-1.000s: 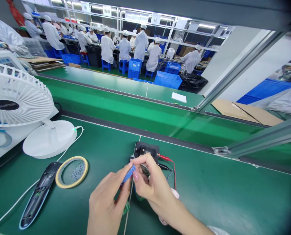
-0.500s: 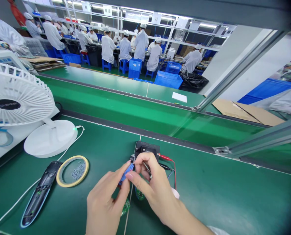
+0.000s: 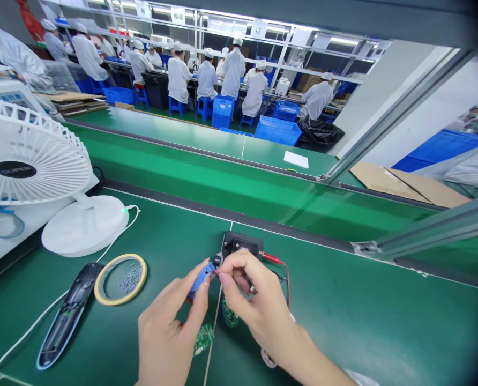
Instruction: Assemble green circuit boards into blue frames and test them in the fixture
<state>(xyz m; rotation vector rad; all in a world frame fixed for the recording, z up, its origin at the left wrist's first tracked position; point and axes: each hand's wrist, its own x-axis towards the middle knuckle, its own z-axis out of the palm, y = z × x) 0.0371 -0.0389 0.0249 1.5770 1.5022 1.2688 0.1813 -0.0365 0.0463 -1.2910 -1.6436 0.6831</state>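
Observation:
My left hand [image 3: 169,319] is closed, holding a small blue plastic part [image 3: 201,280] between thumb and fingers. At that part's upper end, my right hand [image 3: 259,297] pinches thin reddish wires [image 3: 216,272] between thumb and forefinger. A slim metal piece [image 3: 252,288] shows among the curled right fingers; its kind is unclear. Just beyond both hands stands a black fixture [image 3: 245,241], with a red test lead [image 3: 271,258] attached on its right. Two green circuit boards, one upright oval [image 3: 230,314] and one lower [image 3: 204,339], lie under and between the hands.
Left of my hands lie a yellowish tape ring [image 3: 143,274] with small screws [image 3: 130,280] inside and a dark elongated housing [image 3: 68,316]. A white fan [image 3: 84,225] and its cable stand behind them. Beyond a green barrier [image 3: 207,177], people in white work at benches.
My left hand has drawn the blue part slightly left, away from the right fingers, and thin wires now show between them. More of the circuit boards is visible.

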